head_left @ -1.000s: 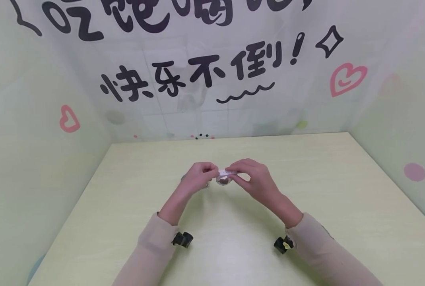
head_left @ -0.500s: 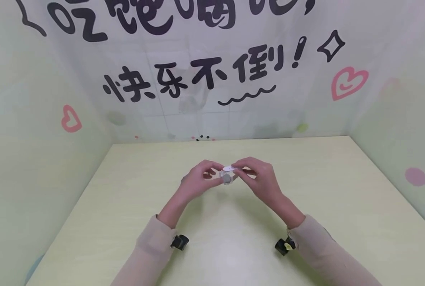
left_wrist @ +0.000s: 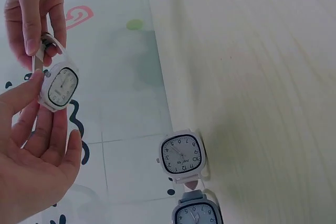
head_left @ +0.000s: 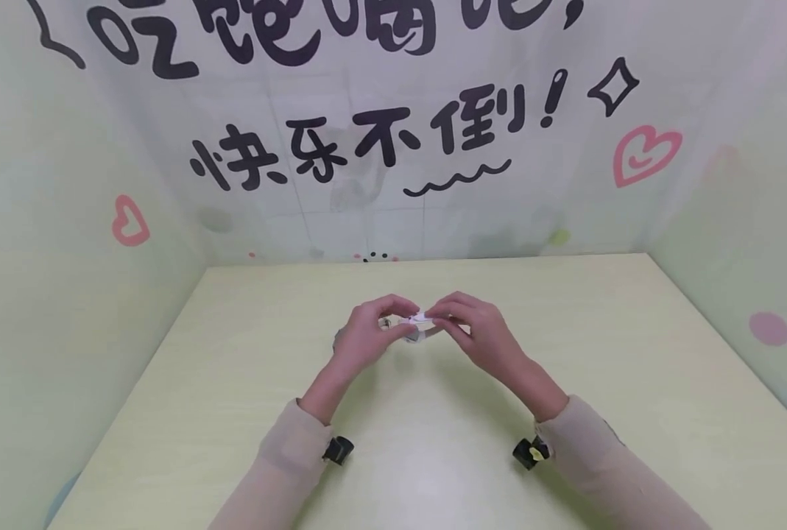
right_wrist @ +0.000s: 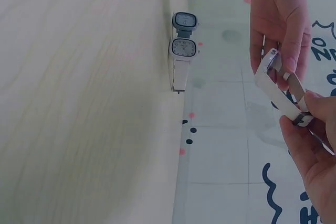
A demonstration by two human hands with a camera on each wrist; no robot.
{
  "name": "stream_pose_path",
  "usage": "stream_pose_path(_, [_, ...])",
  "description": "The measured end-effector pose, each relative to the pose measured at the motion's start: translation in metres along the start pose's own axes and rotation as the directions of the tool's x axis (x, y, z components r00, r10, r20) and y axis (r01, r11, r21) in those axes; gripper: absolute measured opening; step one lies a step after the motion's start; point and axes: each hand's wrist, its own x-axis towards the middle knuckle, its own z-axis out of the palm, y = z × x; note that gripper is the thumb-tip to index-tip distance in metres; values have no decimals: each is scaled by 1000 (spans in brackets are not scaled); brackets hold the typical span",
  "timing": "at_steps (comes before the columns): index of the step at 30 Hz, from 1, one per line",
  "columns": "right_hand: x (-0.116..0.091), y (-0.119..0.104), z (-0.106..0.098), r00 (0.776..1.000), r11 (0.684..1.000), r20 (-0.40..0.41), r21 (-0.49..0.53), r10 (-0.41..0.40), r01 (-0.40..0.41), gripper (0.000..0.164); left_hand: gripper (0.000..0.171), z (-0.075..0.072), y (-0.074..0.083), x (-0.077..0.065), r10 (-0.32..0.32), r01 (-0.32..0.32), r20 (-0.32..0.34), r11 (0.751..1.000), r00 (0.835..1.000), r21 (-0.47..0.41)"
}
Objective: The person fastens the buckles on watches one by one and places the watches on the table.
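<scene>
A white wristwatch (left_wrist: 63, 87) with a rounded square dial is held up between both hands, its strap bent into a loop. The left hand (head_left: 369, 335) grips the watch at its case, thumb on the near side and fingers beneath, as the left wrist view shows. At the other side of the loop, the right hand (head_left: 486, 331) pinches the strap by its dark buckle (right_wrist: 302, 118) between thumb and fingers. In the head view the fingers cover much of the watch.
A second white watch (left_wrist: 182, 156) and a blue-grey watch (left_wrist: 197, 214) stand in a row on the pale wooden table (head_left: 565, 383), mostly behind the left hand in the head view. Printed curtains (head_left: 340, 228) enclose the table at the back and sides.
The left hand has shifted from pinching at the strap to gripping the watch case, its thumb now lower. The watch has turned slightly; the right hand keeps its pinch nearly in place.
</scene>
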Motion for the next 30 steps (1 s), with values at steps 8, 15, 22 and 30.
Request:
stream_pose_path(8, [2, 0, 5, 1000, 999, 5, 26, 25, -25, 24, 22, 7, 3, 6, 45, -44, 2, 998, 999, -54])
stream_pose_path(15, [-2, 5, 6, 999, 999, 29, 3, 41, -41, 61, 20, 3, 3, 15, -98, 92, -20, 978, 995, -190])
stream_pose_path(22, [6, 6, 13, 985, 987, 121, -117, 123, -109, 71, 27, 0, -1, 24, -198, 186, -15, 939, 980, -290])
stream_pose_path(30, [24, 25, 30, 921, 942, 198, -63, 336, -330, 64, 44, 0, -8, 29, -292, 280, -5, 922, 957, -268])
